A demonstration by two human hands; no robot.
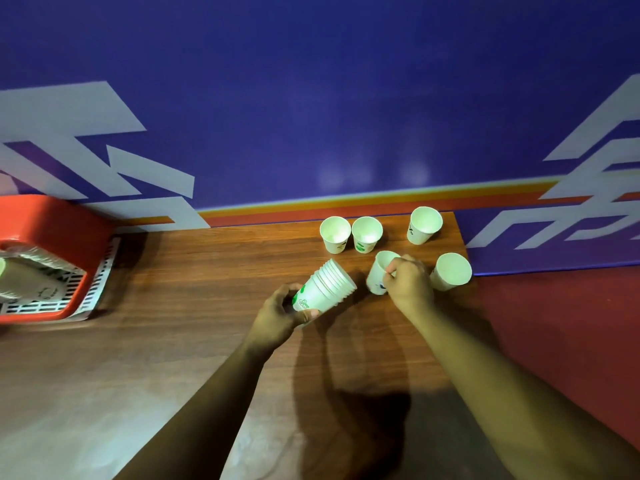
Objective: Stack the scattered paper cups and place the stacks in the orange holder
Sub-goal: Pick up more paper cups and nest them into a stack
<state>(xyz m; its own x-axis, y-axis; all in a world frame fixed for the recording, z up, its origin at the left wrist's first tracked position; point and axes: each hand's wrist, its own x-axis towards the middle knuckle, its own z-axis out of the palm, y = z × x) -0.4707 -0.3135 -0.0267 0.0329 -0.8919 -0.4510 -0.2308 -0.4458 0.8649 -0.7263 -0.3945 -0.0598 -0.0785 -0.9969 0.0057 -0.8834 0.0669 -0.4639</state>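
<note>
My left hand (280,315) grips a tilted stack of white paper cups (327,287) with green print, its open end pointing up and right. My right hand (408,280) pinches the rim of a single white cup (377,273) just right of the stack. Loose upright cups stand behind: two side by side (335,234) (366,234), one further right (424,225), and one beside my right hand (450,271). The orange holder (52,230) sits at the far left, with stacked cups (20,271) lying inside it.
The wooden table (190,306) ends on the right just past the cups, with a red floor (554,323) beyond. A blue wall with white and orange markings (311,116) rises directly behind the table.
</note>
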